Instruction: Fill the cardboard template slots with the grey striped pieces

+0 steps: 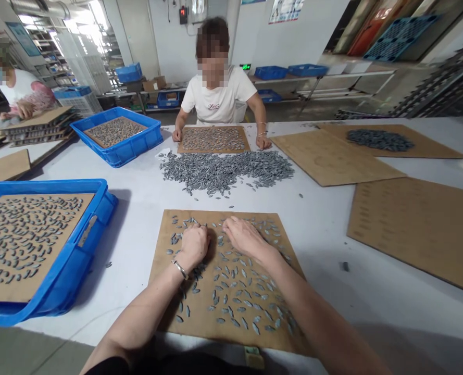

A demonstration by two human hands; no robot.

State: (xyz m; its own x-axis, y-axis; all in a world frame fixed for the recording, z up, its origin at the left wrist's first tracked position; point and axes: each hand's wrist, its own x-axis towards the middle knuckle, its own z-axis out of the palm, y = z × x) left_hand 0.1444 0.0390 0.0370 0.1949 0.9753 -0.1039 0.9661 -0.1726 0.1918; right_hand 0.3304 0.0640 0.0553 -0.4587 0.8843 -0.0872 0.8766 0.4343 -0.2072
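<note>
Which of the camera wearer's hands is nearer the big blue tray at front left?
Left. The left hand is over the cardboard sheet, to the right of the blue tray; the right hand is over the same sheet but farther right.

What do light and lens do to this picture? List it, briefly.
Head view: glare whitens the upper-left background; the near blue tray casts a shadow rightward on the white table. Same head view: shadow darkens the board beside the left hand; the nearest right-hand cardboard sheet looks stretched, probably by a wide lens.
</note>
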